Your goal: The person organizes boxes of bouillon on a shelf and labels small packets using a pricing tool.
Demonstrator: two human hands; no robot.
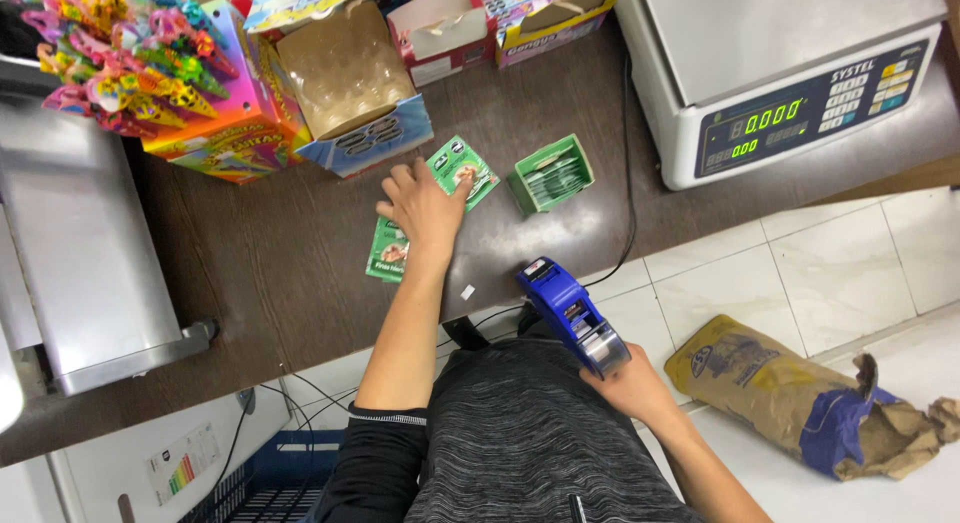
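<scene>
My left hand point(425, 205) lies flat on the dark brown counter point(280, 273), its fingers pressing down on green sachets point(468, 169) spread beneath it; another green sachet point(385, 255) shows by the wrist. My right hand point(632, 385) grips a blue price-label gun point(572, 315) near the counter's front edge, its nose toward the counter. A small green box point(550, 173) of the same sachets stands open just right of my left hand.
A white weighing scale point(780, 73) with a green display sits at the back right. Open cardboard display boxes point(355, 83) and colourful toys point(120, 53) line the back. A metal tray point(80, 253) lies left. A crumpled brown paper sack point(800, 403) lies on the tiled floor.
</scene>
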